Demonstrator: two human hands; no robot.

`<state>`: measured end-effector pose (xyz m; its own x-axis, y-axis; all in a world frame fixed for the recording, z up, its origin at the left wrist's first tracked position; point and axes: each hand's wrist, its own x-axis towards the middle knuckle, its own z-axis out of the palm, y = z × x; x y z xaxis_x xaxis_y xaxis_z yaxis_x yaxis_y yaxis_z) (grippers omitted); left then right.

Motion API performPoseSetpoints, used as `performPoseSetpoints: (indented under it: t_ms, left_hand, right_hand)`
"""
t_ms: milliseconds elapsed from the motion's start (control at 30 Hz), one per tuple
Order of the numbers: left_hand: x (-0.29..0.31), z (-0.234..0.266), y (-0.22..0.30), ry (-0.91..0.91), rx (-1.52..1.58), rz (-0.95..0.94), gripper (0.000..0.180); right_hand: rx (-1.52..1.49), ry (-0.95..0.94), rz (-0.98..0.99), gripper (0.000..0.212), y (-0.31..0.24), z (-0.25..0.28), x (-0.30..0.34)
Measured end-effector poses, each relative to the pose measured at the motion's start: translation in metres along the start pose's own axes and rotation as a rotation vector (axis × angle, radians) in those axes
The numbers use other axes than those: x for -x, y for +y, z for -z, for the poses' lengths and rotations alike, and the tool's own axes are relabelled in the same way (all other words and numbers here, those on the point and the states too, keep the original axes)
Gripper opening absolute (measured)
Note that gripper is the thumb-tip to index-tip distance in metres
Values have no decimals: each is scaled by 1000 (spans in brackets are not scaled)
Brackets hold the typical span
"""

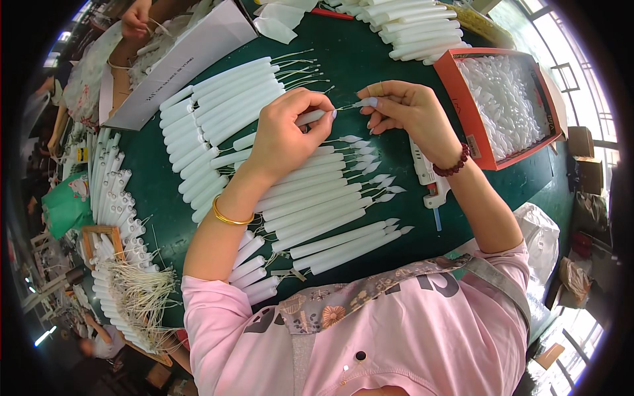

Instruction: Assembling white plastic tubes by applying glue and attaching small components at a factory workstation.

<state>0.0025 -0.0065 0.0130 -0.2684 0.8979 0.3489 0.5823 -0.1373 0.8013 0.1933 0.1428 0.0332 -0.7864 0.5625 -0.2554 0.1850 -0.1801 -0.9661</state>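
My left hand [285, 135] is closed around the end of a white candle-shaped tube [309, 118], with thin wires coming out toward the right. Between the fingertips of my right hand [416, 115] is a small whitish flame-shaped tip [366, 103]; the wires run from the tube to it. Below my hands lies a row of white tubes [317, 201], many with flame-shaped tips [385, 181] at their right ends. Further left, more tubes [238, 99] lie side by side, bare wires sticking out at their right ends. A white glue gun [422, 165] rests under my right wrist.
An orange-red box [467, 122] full of small whitish tips stands at right. White tubes [419, 30] are piled at the far edge. At far left, another person's hand [136, 18] is over a white carton [188, 69]. Tubes with bundled wires [142, 284] lie at left.
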Motion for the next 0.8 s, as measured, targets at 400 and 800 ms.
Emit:
performPoseSetpoints:
  t_ms: [400, 800]
  left_hand:
    - [1, -9, -2, -13, -7, -25, 12]
    - [-6, 4, -27, 131, -538, -127, 11]
  right_hand:
    - [74, -49, 27, 27, 2, -13, -1]
    - [1239, 177, 327, 51, 3, 72, 147]
